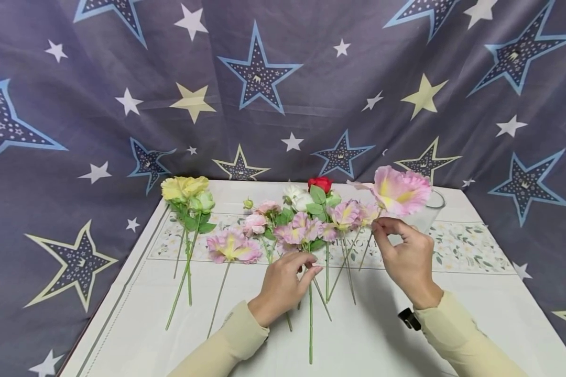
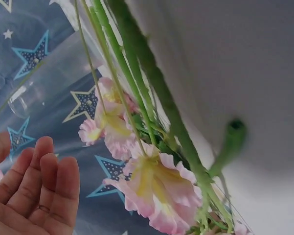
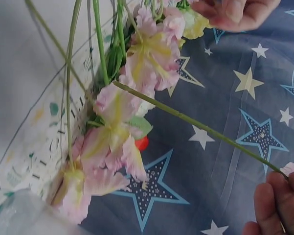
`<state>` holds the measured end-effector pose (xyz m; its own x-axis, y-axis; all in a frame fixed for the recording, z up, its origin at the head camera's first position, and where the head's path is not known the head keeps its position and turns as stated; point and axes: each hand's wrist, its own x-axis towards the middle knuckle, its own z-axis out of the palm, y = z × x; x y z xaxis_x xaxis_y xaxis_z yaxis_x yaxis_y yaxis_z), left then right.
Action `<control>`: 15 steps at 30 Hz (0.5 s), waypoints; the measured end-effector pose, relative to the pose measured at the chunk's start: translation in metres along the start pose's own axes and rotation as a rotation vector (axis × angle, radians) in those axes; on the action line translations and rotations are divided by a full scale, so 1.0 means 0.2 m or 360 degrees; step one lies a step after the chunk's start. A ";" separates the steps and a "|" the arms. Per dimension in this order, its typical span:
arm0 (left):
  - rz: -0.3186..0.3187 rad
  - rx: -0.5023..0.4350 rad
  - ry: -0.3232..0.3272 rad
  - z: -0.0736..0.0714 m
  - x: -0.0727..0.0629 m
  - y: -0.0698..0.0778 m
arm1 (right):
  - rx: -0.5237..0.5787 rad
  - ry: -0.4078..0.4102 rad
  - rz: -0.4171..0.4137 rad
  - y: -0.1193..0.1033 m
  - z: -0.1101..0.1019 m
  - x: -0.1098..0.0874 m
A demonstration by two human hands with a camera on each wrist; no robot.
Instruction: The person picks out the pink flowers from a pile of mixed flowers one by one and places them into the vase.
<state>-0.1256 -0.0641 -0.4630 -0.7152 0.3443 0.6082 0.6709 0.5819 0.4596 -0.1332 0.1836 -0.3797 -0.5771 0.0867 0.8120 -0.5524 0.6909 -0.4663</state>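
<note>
My right hand pinches the stem of a pink-and-yellow artificial flower just below its bloom, raised above the table. In the right wrist view, its bare stem slants up and left from the fingers. Above the middle flower stems hovers my left hand; its fingers are loosely bent, and in the left wrist view nothing lies between them. Several more pink-and-yellow flowers lie beyond it, among pink roses, white blooms and a red rose.
A clear glass vase stands at the back right, partly behind the raised flower. On the left lie a yellow flower and a pale green one. A single pink-and-yellow flower lies left of centre. Behind the white table hangs a starry cloth.
</note>
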 end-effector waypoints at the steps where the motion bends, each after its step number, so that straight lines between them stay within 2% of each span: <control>1: -0.0011 0.0004 -0.0003 0.00 0.00 -0.01 | -0.0008 0.0002 0.0000 0.00 -0.01 0.00; 10: -0.0052 0.0062 0.0006 -0.03 -0.03 -0.05 | -0.0055 0.0002 0.0003 0.03 -0.07 0.07; 15: -0.0050 0.0076 0.0026 -0.04 -0.04 -0.08 | -0.0039 0.0051 -0.0003 0.04 -0.10 0.11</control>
<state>-0.1291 -0.0822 -0.4687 -0.7322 0.3133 0.6047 0.6379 0.6266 0.4477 -0.1378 0.2044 -0.3587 -0.5561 0.1079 0.8241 -0.5384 0.7086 -0.4561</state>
